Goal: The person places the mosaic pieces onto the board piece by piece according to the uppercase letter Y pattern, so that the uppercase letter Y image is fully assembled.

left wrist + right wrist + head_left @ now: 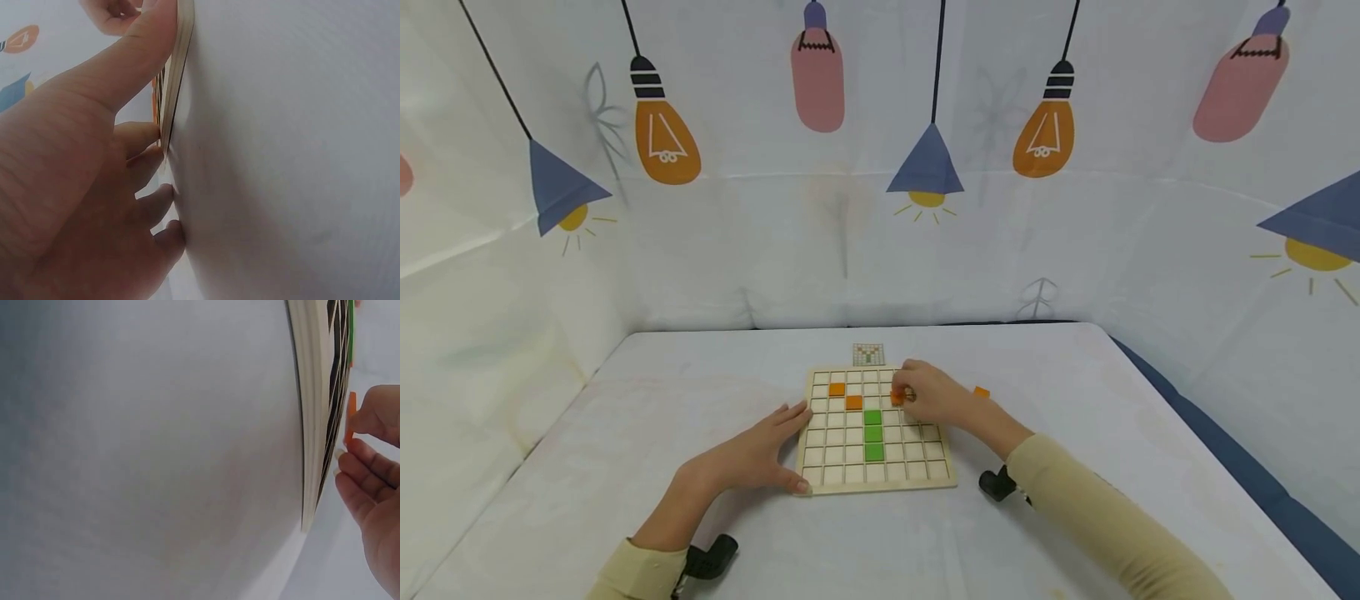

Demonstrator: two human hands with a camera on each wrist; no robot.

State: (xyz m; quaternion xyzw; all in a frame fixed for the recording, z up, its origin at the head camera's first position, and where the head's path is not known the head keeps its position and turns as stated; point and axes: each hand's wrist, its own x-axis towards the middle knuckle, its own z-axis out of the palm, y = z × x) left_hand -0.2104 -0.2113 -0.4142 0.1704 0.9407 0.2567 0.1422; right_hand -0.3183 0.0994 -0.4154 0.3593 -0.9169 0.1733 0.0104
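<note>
A wooden grid board (833, 476) with square cells lies flat on the table. My left hand (748, 452) rests along its left edge, thumb near the front corner and fingers stretched toward the far side. My right hand (936, 394) is over the board's right half, pinching an orange square tile (350, 417) between thumb and fingers close over the cells. Two orange tiles, one upper left (837, 389) and one diagonally below it (853, 402), sit in cells. Below them, several green tiles (873, 434) form a column. The right hand hides some cells on the right.
Just behind the board lies a small patterned grid card (868, 354). Another orange tile (981, 392) lies on the white table (700, 375) right of the board, partly behind the right wrist. A printed curtain (850, 250) hangs behind the table.
</note>
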